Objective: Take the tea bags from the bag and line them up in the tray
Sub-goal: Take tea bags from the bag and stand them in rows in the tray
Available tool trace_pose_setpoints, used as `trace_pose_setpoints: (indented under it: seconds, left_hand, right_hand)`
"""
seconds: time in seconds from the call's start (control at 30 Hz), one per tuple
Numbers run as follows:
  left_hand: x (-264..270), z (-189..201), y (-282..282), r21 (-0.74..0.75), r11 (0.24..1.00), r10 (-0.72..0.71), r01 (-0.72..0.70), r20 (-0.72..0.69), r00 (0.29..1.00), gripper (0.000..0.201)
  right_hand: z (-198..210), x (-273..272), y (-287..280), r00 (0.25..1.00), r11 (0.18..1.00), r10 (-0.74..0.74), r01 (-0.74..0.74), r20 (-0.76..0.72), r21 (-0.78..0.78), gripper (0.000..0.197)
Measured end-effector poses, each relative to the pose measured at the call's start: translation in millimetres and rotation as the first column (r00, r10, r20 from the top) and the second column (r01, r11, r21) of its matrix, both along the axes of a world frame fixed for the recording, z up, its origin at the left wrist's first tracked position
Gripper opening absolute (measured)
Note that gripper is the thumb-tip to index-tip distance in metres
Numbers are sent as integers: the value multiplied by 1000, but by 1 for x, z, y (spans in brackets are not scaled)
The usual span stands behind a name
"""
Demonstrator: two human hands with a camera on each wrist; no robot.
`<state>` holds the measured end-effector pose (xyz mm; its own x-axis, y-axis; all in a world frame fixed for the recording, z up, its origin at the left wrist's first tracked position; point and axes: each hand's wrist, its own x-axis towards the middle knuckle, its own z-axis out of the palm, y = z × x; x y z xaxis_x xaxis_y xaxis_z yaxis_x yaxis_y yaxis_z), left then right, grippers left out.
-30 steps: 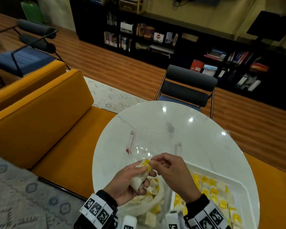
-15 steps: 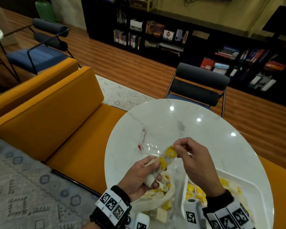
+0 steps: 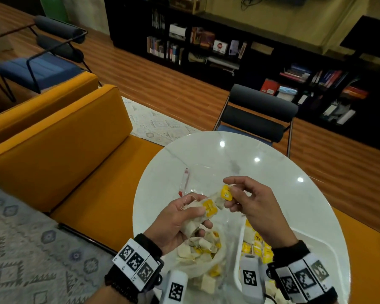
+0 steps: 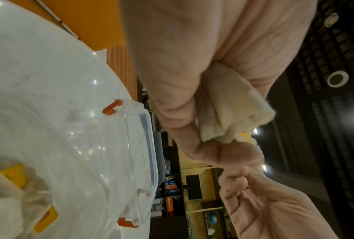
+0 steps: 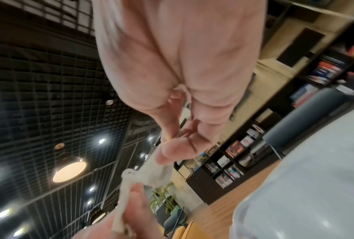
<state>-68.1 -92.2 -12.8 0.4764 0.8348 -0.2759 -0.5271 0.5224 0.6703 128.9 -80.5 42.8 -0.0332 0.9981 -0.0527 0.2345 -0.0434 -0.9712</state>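
Head view: left hand (image 3: 180,220) clutched a wad of tea bags (image 3: 198,216); right hand (image 3: 248,202) pinched one yellow tag (image 3: 226,192), teasing it free. Under the fingers, bag (image 3: 202,257) well stocked, tray (image 3: 325,251) partly lined.

Wrist views: fingers clamped on paper. Much remained.

both hands raised together, left hand (image 3: 176,220) fingers curled, right hand (image 3: 255,207) pinching.

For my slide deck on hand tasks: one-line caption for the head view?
Left hand grips tea bags while right hand pinches one yellow tag, above bag and tray.
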Motion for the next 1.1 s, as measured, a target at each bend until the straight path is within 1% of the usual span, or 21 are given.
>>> trace_pose_setpoints:
  seconds: [0.07,0.13,0.23,0.3,0.4,0.5,0.6,0.67,0.8,0.87,1.0,1.03,1.1]
  left_hand:
    - [-1,0,0,32,999,-4,5,-39,999,26]
    - [0,-1,-2,33,999,4,-3,-52,999,31]
    - [0,-6,-2,-13,999,50,-50,-40,998,39]
    - [-2,-9,-1,-46,995,90,-91,-30,995,40]
    - [-5,-12,-1,-63,991,118,-119,-8,993,30]
    - [-5,-11,-1,-39,993,112,-114,-53,992,20]
    - [-4,-12,-1,-72,986,146,-149,-48,988,24]
    - [-4,-12,-1,-104,979,172,-177,-59,983,25]
    - [-4,-12,0,-110,981,151,-162,-102,983,18]
    - [-5,-11,1,-120,979,154,-165,-95,984,20]
    - [-12,-14,3,-155,971,175,-182,-54,983,32]
    - [-14,-15,3,-172,968,178,-181,-33,983,32]
    - [-17,-16,4,-208,962,180,-178,-9,984,23]
  right_hand:
    - [-5,-5,-1,997,999,-29,26,-71,-35,21]
    - [-8,-10,-1,993,998,-46,40,-110,-53,21]
    - [-7,-14,-1,988,996,-37,25,-152,-80,20]
    - [-6,-14,-1,985,995,-26,9,-172,-101,13]
    - [-8,-14,-1,990,993,1,-17,-141,-119,11]
    - [-12,-16,-4,995,992,1,-14,-99,-128,12]
    - [-19,-20,-7,992,987,-25,4,-127,-159,13]
    - [-22,-23,-8,990,988,-63,43,-127,-151,13]
    - [-23,-26,-8,988,990,-109,98,-108,-98,11]
    - [-23,-26,-8,988,991,-109,99,-106,-93,8]
    - [-22,-21,-10,985,987,-117,101,-127,-124,13]
    - [-21,-19,-10,983,986,-116,97,-140,-133,14]
    - [-19,-14,-10,984,987,-95,73,-153,-145,14]
